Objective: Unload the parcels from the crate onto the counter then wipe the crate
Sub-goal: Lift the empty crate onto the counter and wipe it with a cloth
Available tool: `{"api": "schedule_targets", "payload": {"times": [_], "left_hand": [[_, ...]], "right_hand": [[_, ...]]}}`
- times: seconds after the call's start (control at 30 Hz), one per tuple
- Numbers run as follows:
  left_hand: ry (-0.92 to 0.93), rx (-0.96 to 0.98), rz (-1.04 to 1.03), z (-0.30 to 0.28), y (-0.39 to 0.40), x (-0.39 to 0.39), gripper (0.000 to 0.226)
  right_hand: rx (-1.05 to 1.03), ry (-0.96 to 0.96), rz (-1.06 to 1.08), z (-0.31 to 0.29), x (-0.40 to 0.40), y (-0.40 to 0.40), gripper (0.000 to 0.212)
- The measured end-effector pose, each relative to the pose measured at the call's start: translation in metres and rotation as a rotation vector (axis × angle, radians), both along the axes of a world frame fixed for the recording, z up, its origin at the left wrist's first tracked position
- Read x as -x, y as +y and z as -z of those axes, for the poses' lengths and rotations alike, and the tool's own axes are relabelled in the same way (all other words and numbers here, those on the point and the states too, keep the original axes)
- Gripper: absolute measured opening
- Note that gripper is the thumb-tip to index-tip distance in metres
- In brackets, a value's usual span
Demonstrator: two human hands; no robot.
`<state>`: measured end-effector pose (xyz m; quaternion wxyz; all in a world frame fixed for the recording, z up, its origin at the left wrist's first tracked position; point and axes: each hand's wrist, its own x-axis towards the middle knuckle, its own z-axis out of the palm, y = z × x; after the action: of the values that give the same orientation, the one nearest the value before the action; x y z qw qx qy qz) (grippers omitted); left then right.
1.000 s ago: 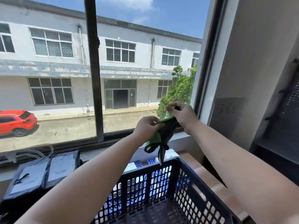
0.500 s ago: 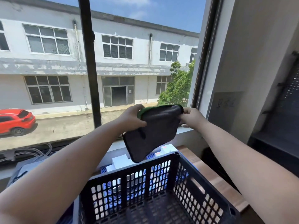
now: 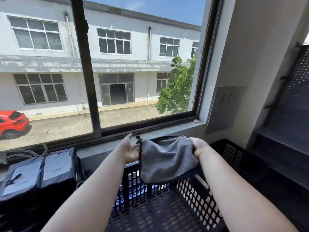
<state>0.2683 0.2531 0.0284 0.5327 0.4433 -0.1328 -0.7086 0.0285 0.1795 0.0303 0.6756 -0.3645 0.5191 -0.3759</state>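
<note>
A black perforated plastic crate (image 3: pixel 197 196) sits below my arms, and its inside shows no parcels. My right hand (image 3: pixel 199 146) grips one corner of a grey cloth (image 3: pixel 165 159) that hangs over the crate's far wall. Left of the cloth's edge my left hand (image 3: pixel 129 150) is held palm up with straight fingers, touching or almost touching the cloth. Two dark parcels with white labels (image 3: pixel 38 169) lie on the counter at the left.
A wide window with a dark frame (image 3: pixel 87 81) and a grey sill (image 3: pixel 167 131) runs behind the crate. Cables (image 3: pixel 25 152) lie on the sill at the left. A dark perforated metal shelf unit (image 3: pixel 284 131) stands at the right.
Both hands have come down from window height to just above the crate's far wall. The left hand has let go of the cloth and opened; the cloth now hangs from the right hand.
</note>
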Motion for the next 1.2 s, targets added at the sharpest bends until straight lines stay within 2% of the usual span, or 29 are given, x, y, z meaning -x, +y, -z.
{"api": "schedule_targets", "payload": {"times": [0.1, 0.13, 0.2, 0.23, 0.33, 0.4, 0.47, 0.53, 0.6, 0.63, 0.67, 0.73, 0.83, 0.9, 0.97, 1.03, 1.13, 1.2], "left_hand": [[0.01, 0.12, 0.022, 0.017, 0.005, 0.002, 0.018], [-0.062, 0.165, 0.042, 0.019, 0.004, 0.003, 0.036], [-0.266, 0.244, 0.073, 0.019, 0.001, 0.006, 0.067], [-0.401, 0.282, 0.077, 0.016, 0.0, 0.006, 0.068], [-0.791, 0.394, 0.037, 0.001, -0.001, -0.003, 0.042], [-0.973, 0.469, 0.01, -0.009, -0.001, -0.008, 0.027], [-1.039, 0.524, -0.018, -0.019, -0.002, -0.013, 0.018], [-1.045, 0.561, -0.052, -0.028, -0.004, -0.017, 0.014], [-1.034, 0.572, -0.124, -0.035, -0.007, -0.021, 0.01], [-1.049, 0.572, -0.172, -0.039, -0.009, -0.022, 0.008], [-1.087, 0.576, -0.222, -0.042, -0.012, -0.024, 0.008], [-1.176, 0.59, -0.299, -0.049, -0.016, -0.026, 0.007], [-1.119, 0.606, -0.326, -0.059, -0.019, -0.024, 0.005], [-1.006, 0.59, -0.29, -0.067, -0.021, -0.023, 0.005], [-0.887, 0.579, -0.23, -0.076, -0.021, -0.025, 0.007], [-0.836, 0.594, -0.148, -0.083, -0.018, -0.028, 0.008], [-0.744, 0.694, -0.037, -0.097, -0.01, -0.033, 0.008], [-0.592, 0.789, 0.084, -0.105, -0.008, -0.042, 0.032]], "right_hand": [[-0.076, -0.076, 0.038, 0.018, 0.009, 0.003, 0.027], [-0.061, -0.095, 0.013, 0.018, 0.011, 0.006, 0.025], [0.033, -0.063, -0.008, 0.013, 0.014, 0.009, 0.021], [0.106, -0.017, 0.013, 0.012, 0.016, 0.007, 0.025], [0.319, 0.226, 0.135, 0.008, 0.023, 0.002, 0.036], [0.447, 0.369, 0.21, -0.001, 0.028, 0.002, 0.046], [0.564, 0.356, 0.206, -0.012, 0.034, 0.003, 0.043], [0.576, 0.14, 0.155, -0.023, 0.039, 0.002, 0.026], [0.534, -0.095, 0.047, -0.035, 0.046, 0.004, 0.027], [0.538, -0.131, -0.01, -0.04, 0.049, 0.005, 0.031], [0.564, -0.111, -0.039, -0.044, 0.052, 0.005, 0.034], [0.648, 0.073, 0.003, -0.051, 0.051, 0.004, 0.029], [0.785, 0.451, 0.162, -0.061, 0.042, 0.003, 0.013], [0.863, 0.487, 0.223, -0.068, 0.038, 0.001, 0.01], [0.813, 0.297, 0.232, -0.079, 0.035, 0.007, 0.007], [0.744, 0.103, 0.192, -0.084, 0.033, 0.013, 0.015], [0.792, -0.059, 0.094, -0.098, 0.044, 0.025, 0.022], [0.829, -0.184, -0.063, -0.112, 0.057, 0.036, 0.02]]}}
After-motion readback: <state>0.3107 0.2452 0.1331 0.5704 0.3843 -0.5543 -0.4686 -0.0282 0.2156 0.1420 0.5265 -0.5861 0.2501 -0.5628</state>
